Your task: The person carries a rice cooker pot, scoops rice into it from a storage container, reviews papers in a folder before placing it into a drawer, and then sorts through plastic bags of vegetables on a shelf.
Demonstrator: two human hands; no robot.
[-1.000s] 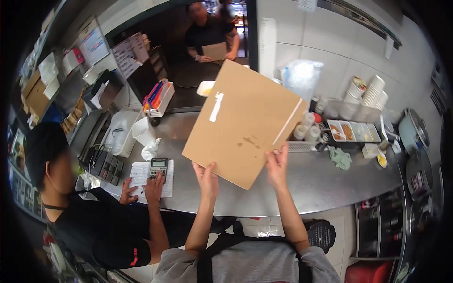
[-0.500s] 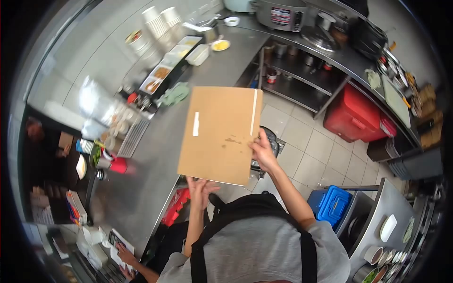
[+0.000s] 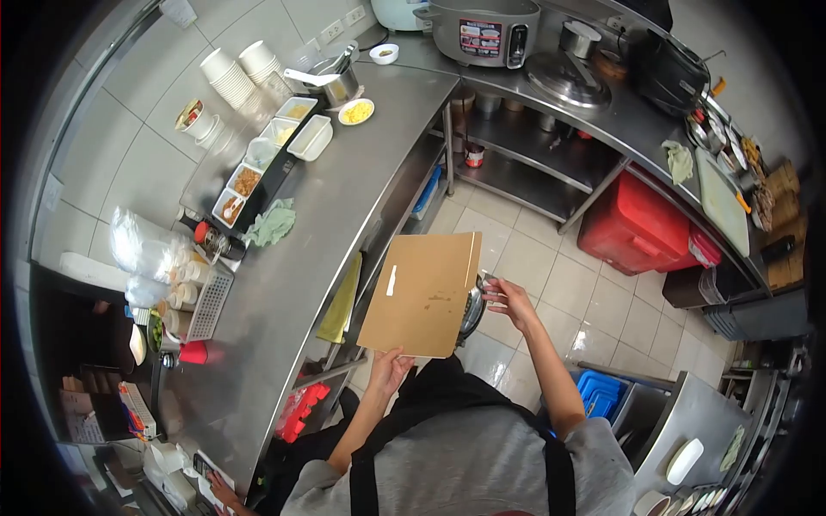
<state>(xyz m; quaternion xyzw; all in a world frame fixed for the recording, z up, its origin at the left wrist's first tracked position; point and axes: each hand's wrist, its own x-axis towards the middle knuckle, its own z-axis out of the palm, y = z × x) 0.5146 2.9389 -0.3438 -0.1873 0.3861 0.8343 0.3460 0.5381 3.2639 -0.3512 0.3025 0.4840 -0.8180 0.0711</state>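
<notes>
A flat brown cardboard folder [image 3: 422, 297] is held out in front of my body, tilted slightly. It has a small white strip and dark smudges on its face. My left hand [image 3: 391, 370] pinches its lower edge, thumb on the front and fingers partly hidden behind. My right hand [image 3: 512, 304] is off the folder, just to its right, with fingers apart and nothing visible in them. Behind the folder's right edge, a dark round object [image 3: 471, 316] shows in part near the floor.
A steel counter [image 3: 301, 249] runs along my left, with food tubs, a green cloth [image 3: 271, 223] and stacked cups [image 3: 228, 79]. Ahead stands a big grey cooker [image 3: 482, 34]. A red bin [image 3: 634, 219] sits under the right counter. At lower left, another person's hand [image 3: 224, 492] is near a phone-like device.
The folder has moved lower and away from the counter's far end. My right hand has let go of its right edge and opened. My left hand still grips the bottom edge.
</notes>
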